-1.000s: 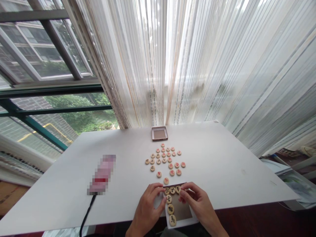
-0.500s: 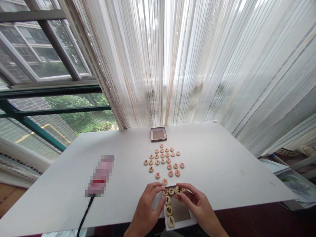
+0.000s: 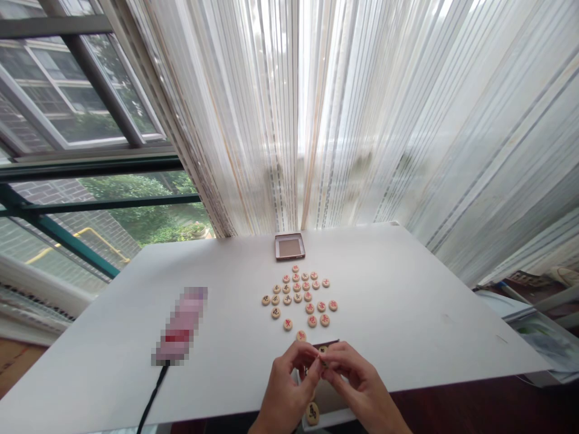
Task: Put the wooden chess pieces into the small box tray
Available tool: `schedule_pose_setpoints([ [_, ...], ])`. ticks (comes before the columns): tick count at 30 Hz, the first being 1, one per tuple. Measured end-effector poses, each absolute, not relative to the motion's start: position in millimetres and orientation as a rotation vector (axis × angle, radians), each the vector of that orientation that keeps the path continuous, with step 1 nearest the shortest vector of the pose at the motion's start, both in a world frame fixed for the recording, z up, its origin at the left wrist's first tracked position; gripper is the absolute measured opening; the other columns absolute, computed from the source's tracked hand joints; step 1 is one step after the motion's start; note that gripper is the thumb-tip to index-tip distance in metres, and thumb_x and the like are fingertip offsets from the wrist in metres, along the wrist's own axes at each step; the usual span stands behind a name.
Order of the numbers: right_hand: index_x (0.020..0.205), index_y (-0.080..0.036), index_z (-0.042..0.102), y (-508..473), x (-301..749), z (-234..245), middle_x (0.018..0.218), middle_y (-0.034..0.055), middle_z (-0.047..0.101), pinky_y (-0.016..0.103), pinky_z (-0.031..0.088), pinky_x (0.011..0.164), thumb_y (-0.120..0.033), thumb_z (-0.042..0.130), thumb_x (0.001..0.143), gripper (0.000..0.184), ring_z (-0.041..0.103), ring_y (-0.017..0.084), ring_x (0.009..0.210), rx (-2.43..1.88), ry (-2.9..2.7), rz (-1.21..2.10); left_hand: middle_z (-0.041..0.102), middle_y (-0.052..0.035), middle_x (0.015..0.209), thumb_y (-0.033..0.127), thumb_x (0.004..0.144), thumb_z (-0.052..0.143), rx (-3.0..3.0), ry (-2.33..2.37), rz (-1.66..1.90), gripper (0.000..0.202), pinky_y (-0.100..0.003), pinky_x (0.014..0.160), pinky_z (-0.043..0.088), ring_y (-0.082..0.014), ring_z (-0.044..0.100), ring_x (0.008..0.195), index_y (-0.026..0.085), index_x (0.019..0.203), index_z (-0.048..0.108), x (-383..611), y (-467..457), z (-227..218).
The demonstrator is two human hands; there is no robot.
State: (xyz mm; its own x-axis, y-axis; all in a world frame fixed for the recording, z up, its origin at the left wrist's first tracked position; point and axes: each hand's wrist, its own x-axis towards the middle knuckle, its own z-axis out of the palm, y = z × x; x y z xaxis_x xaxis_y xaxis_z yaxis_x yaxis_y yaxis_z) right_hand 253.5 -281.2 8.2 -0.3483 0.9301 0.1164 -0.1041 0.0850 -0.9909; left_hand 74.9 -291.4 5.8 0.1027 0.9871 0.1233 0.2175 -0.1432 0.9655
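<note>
My left hand point(image 3: 293, 380) and my right hand point(image 3: 359, 383) meet above an open white box point(image 3: 346, 416) at the table's front edge. Their thumbs and fingertips are closed together on one Chinese chess piece point(image 3: 324, 363), mostly hidden between them. Just behind the fingertips shows a piece with a black character point(image 3: 322, 349). Another black-lettered piece point(image 3: 312, 413) lies in the box's near left corner. My hands cover most of the box. A red-lettered piece point(image 3: 301, 336) lies on the table just beyond my left fingers.
Several red- and black-lettered pieces point(image 3: 297, 287) lie spread on the white table point(image 3: 398, 301). Behind them, near the curtain point(image 3: 362, 120), sits a shallow box lid point(image 3: 289, 247). To the left is a blurred pink object point(image 3: 183, 325) with a black cable point(image 3: 154, 395).
My left hand has moved right, off the box's left edge, to meet my right fingertips at the piece. The right hand's piece has turned and is now mostly covered.
</note>
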Motion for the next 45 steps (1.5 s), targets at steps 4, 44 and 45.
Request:
schedule_pose_setpoints([
  [4, 0.114, -0.025, 0.076, -280.6, 253.4, 8.2, 0.107, 0.0098, 0.072, 0.038, 0.058, 0.089, -0.040, 0.067, 0.097, 0.024, 0.071, 0.026, 0.095, -0.898, -1.451, 1.454, 0.073, -0.0025, 0.076, 0.041, 0.098, 0.062, 1.448, 1.255, 1.119, 0.024, -0.024, 0.067, 0.056, -0.0162, 0.069, 0.069, 0.019, 0.094, 0.070, 73.9, -290.4, 3.8],
  [44, 0.099, -0.023, 0.069, -271.0, 256.9, -8.2, 0.096, 0.0019, 0.067, 0.029, 0.052, 0.083, -0.038, 0.072, 0.095, 0.015, 0.066, 0.019, 0.091, -1.021, -1.345, 1.454, 0.065, -0.0108, 0.127, 0.029, 0.091, 0.069, 1.936, 1.645, 0.983, 0.018, -0.043, 0.083, 0.061, -0.0238, 0.069, 0.087, 0.025, 0.108, 0.066, 43.6, -303.4, -25.7],
  [45, 0.101, -0.024, 0.069, -271.6, 257.3, -6.6, 0.098, 0.0026, 0.068, 0.031, 0.053, 0.087, -0.038, 0.072, 0.095, 0.016, 0.067, 0.021, 0.095, -1.020, -1.331, 1.465, 0.066, -0.0105, 0.126, 0.028, 0.090, 0.068, 1.924, 1.670, 0.994, 0.016, -0.043, 0.083, 0.060, -0.0240, 0.069, 0.087, 0.025, 0.106, 0.066, 46.1, -303.6, -27.7],
])
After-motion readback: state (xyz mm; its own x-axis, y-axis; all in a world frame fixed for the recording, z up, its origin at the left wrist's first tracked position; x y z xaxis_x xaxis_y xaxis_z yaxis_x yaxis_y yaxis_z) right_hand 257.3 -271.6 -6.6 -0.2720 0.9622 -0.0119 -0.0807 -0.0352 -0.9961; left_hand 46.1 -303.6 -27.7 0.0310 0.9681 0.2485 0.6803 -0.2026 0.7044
